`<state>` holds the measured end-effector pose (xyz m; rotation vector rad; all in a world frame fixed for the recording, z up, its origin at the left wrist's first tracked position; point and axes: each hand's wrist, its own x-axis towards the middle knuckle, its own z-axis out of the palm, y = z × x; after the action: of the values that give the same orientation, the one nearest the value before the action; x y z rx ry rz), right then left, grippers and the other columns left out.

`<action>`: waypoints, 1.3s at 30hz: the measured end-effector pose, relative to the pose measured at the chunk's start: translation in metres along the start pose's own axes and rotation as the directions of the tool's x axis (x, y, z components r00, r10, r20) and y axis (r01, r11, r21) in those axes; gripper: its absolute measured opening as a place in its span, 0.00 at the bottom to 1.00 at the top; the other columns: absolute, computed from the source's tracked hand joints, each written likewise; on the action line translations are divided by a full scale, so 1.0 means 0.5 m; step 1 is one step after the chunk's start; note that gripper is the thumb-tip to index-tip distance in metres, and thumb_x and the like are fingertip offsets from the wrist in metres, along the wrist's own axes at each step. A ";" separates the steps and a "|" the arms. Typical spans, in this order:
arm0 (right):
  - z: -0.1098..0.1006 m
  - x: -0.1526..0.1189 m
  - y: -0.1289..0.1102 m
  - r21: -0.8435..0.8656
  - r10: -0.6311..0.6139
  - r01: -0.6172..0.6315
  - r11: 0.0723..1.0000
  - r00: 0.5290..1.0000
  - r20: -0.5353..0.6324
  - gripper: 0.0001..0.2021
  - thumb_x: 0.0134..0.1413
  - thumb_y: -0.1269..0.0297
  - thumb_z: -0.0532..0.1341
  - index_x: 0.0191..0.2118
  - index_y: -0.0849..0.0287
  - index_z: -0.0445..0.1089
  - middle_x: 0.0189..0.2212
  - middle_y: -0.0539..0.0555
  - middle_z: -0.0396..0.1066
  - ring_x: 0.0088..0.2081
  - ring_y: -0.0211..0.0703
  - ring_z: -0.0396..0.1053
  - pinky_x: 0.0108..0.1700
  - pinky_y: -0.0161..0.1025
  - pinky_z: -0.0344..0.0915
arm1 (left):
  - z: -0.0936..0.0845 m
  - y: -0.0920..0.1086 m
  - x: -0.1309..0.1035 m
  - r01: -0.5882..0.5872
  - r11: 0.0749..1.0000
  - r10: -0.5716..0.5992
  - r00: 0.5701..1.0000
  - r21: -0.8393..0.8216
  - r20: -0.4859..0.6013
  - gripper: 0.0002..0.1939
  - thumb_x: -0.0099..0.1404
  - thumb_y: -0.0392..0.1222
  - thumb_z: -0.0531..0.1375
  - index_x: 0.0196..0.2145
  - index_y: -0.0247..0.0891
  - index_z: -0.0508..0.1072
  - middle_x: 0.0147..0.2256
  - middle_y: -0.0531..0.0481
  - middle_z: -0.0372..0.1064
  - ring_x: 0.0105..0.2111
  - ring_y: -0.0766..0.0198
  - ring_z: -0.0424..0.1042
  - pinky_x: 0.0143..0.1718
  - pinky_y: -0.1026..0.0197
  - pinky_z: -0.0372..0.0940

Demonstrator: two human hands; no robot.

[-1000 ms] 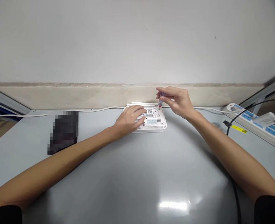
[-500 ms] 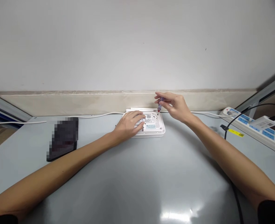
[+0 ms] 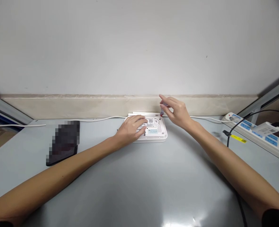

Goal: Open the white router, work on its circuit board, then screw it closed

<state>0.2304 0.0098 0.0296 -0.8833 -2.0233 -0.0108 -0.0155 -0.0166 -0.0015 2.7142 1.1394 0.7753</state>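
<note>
A white router [image 3: 156, 138] lies with its vented, labelled underside up, close to the wall, its antennas [image 3: 144, 113] along the far side. My left hand [image 3: 130, 128] rests flat on the router's left half, fingers spread and thumb apart. My right hand [image 3: 177, 113] pinches a small screwdriver [image 3: 162, 110] with a clear purplish handle and a red lower end. The screwdriver stands nearly upright over the far right corner of the router; its tip is too small to make out.
A dark, pixelated flat object [image 3: 65, 143] lies left of my left forearm. At the right is a white power strip [image 3: 260, 138] with a white adapter [image 3: 266, 128] and a black cable [image 3: 240, 198] bearing a yellow tag. A white cable [image 3: 101, 119] runs along the wall [image 3: 139, 56].
The whole view has shifted slightly. My right hand has turned a little around the screwdriver, which stays at the same corner. My left hand keeps its place on the router.
</note>
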 end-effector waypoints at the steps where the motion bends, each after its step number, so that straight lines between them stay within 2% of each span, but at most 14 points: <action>1: -0.001 0.000 -0.003 0.047 0.021 -0.022 0.999 1.000 0.023 0.20 0.65 0.68 0.53 0.61 0.56 0.64 0.42 0.57 0.73 0.37 0.41 0.72 0.40 0.43 0.71 | 0.000 0.000 0.000 -0.001 1.000 0.001 1.000 0.000 -0.001 0.15 0.70 0.43 0.52 0.49 0.41 0.72 0.52 0.48 0.70 0.54 0.57 0.68 0.55 0.51 0.61; 3: -0.002 0.000 -0.009 0.154 0.058 -0.068 0.986 0.996 0.070 0.21 0.65 0.69 0.52 0.62 0.55 0.63 0.46 0.57 0.72 0.38 0.41 0.73 0.41 0.43 0.72 | 0.000 -0.001 0.000 0.000 1.000 0.000 1.000 -0.001 -0.001 0.15 0.70 0.43 0.52 0.49 0.40 0.72 0.52 0.47 0.70 0.54 0.57 0.67 0.55 0.51 0.61; 6: -0.003 0.001 -0.014 0.220 0.062 -0.072 0.973 0.997 0.054 0.18 0.63 0.69 0.55 0.57 0.55 0.68 0.40 0.55 0.73 0.36 0.40 0.73 0.40 0.43 0.73 | 0.001 -0.002 0.000 0.004 1.000 -0.004 1.000 0.002 0.002 0.15 0.70 0.43 0.52 0.49 0.41 0.72 0.53 0.47 0.70 0.54 0.57 0.67 0.55 0.51 0.61; 11: -0.002 0.002 -0.008 0.149 0.018 -0.016 0.989 1.000 -0.017 0.15 0.61 0.66 0.59 0.53 0.54 0.72 0.33 0.53 0.72 0.34 0.41 0.71 0.38 0.43 0.72 | 0.002 -0.001 0.000 0.003 1.000 -0.003 1.000 0.005 0.001 0.15 0.69 0.43 0.52 0.49 0.41 0.72 0.53 0.47 0.69 0.54 0.57 0.67 0.55 0.51 0.61; 15: -0.001 0.003 -0.006 0.055 0.003 0.000 0.998 0.999 -0.054 0.14 0.58 0.64 0.63 0.50 0.55 0.74 0.30 0.51 0.69 0.29 0.39 0.68 0.34 0.40 0.70 | 0.000 0.001 -0.001 0.005 1.000 -0.006 1.000 0.005 0.007 0.15 0.70 0.43 0.52 0.50 0.40 0.72 0.53 0.47 0.70 0.54 0.57 0.67 0.55 0.51 0.61; 18: -0.003 0.003 -0.009 -0.002 0.009 -0.009 1.000 0.998 -0.057 0.13 0.60 0.63 0.62 0.50 0.55 0.74 0.30 0.52 0.69 0.28 0.38 0.67 0.34 0.40 0.69 | 0.000 0.000 -0.001 0.006 1.000 -0.006 1.000 0.006 0.006 0.15 0.70 0.43 0.52 0.50 0.40 0.72 0.53 0.47 0.69 0.54 0.57 0.67 0.55 0.51 0.61; 23: -0.012 0.004 -0.015 0.127 0.018 -0.020 0.992 1.000 0.020 0.17 0.62 0.67 0.55 0.55 0.54 0.70 0.39 0.54 0.74 0.37 0.42 0.73 0.40 0.43 0.72 | 0.001 -0.002 -0.001 0.000 1.000 0.000 1.000 0.008 -0.002 0.15 0.69 0.43 0.52 0.50 0.41 0.72 0.53 0.47 0.69 0.54 0.57 0.68 0.55 0.51 0.61; 30: -0.008 0.005 -0.010 0.102 0.010 -0.007 0.995 1.000 -0.023 0.14 0.60 0.69 0.59 0.50 0.56 0.74 0.33 0.53 0.73 0.34 0.41 0.71 0.36 0.42 0.73 | 0.002 -0.004 -0.002 -0.002 1.000 0.002 1.000 0.012 -0.006 0.15 0.69 0.43 0.52 0.49 0.42 0.72 0.52 0.47 0.70 0.54 0.56 0.68 0.55 0.51 0.62; 35: 0.001 0.002 -0.004 0.050 0.004 0.001 0.999 0.997 -0.082 0.14 0.58 0.67 0.62 0.49 0.58 0.75 0.29 0.53 0.68 0.29 0.40 0.68 0.33 0.42 0.71 | 0.001 -0.002 -0.002 0.012 1.000 -0.012 1.000 0.004 -0.006 0.15 0.70 0.44 0.52 0.49 0.42 0.72 0.53 0.47 0.69 0.54 0.56 0.68 0.55 0.50 0.62; 39: -0.008 0.003 -0.006 0.050 0.030 -0.029 0.998 0.999 -0.030 0.17 0.60 0.66 0.60 0.54 0.54 0.72 0.34 0.54 0.72 0.36 0.43 0.71 0.40 0.45 0.73 | 0.000 0.000 -0.002 0.012 1.000 -0.012 1.000 -0.001 -0.001 0.15 0.69 0.44 0.52 0.49 0.42 0.73 0.52 0.47 0.70 0.53 0.56 0.68 0.55 0.50 0.62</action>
<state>0.2310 0.0071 0.0343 -0.8763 -1.9735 0.0419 -0.0161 -0.0174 -0.0018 2.7041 1.1546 0.7750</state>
